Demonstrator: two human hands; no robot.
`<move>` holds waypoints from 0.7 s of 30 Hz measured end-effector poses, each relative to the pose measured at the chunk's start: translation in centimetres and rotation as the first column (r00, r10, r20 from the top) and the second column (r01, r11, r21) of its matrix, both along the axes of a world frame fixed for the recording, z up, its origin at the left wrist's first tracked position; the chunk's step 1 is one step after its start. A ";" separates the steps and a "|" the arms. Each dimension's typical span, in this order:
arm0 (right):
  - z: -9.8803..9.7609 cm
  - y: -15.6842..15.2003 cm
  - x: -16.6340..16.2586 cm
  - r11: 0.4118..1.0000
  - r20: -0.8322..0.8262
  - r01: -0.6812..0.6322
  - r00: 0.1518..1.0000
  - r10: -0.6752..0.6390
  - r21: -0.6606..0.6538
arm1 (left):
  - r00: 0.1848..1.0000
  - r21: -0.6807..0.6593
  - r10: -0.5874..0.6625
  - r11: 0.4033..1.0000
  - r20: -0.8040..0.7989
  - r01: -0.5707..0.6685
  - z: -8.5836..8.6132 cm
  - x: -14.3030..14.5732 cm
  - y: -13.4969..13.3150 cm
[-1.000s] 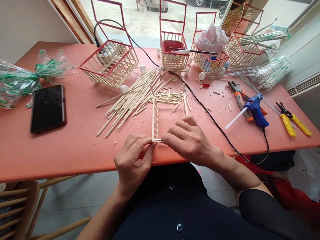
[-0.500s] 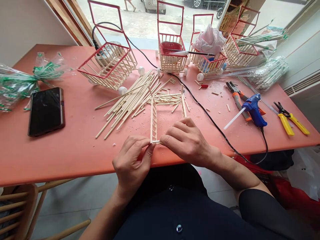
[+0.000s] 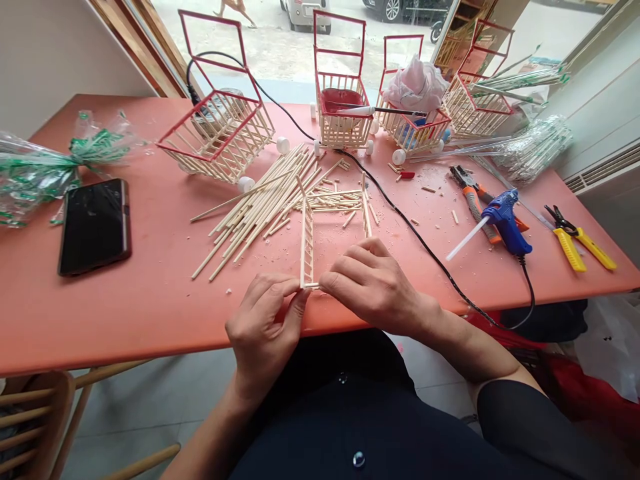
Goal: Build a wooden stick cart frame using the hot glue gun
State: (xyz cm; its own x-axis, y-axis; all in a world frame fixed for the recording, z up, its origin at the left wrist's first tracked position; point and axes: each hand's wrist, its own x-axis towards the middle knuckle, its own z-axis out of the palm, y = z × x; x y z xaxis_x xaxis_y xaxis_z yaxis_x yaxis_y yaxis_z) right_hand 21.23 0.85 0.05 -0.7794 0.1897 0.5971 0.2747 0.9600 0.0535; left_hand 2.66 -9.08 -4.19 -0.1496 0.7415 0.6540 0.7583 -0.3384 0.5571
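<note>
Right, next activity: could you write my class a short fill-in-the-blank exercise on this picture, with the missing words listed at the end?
1. The left hand and right hand both hold the small stick frame; the one nearer the phone is the ____ hand.
2. The glue gun has a body coloured ____.
3. In the picture, the yellow-handled pliers lie to the ____ of it.

Missing words: left; blue; right

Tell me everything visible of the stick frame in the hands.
The frame looks like pale, unpainted wood, open in the middle. Its left side shows short rungs between longer rails; the right side is partly hidden. The left hand pinches its near left corner; the right hand grips its near right part. Whether it touches the table below is unclear.
</note>
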 end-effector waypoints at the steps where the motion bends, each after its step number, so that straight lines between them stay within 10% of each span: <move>1: 0.0 0.0 0.0 1.000 -0.002 -0.003 1.000 0.003 -0.002 | 1.000 0.001 0.001 1.000 0.002 -0.001 0.0 0.0 0.0; 21: 0.1 -0.1 0.1 1.000 0.006 0.006 1.000 -0.006 0.001 | 1.000 0.005 0.014 1.000 -0.014 -0.014 0.0 0.0 -0.1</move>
State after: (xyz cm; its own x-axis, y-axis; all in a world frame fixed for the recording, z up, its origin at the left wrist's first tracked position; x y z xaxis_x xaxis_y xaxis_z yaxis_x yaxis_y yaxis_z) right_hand 21.28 0.72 0.16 -0.7821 0.1939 0.5923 0.2798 0.9584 0.0558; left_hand 2.70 -9.21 -4.19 -0.1504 0.7362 0.6598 0.7709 -0.3305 0.5444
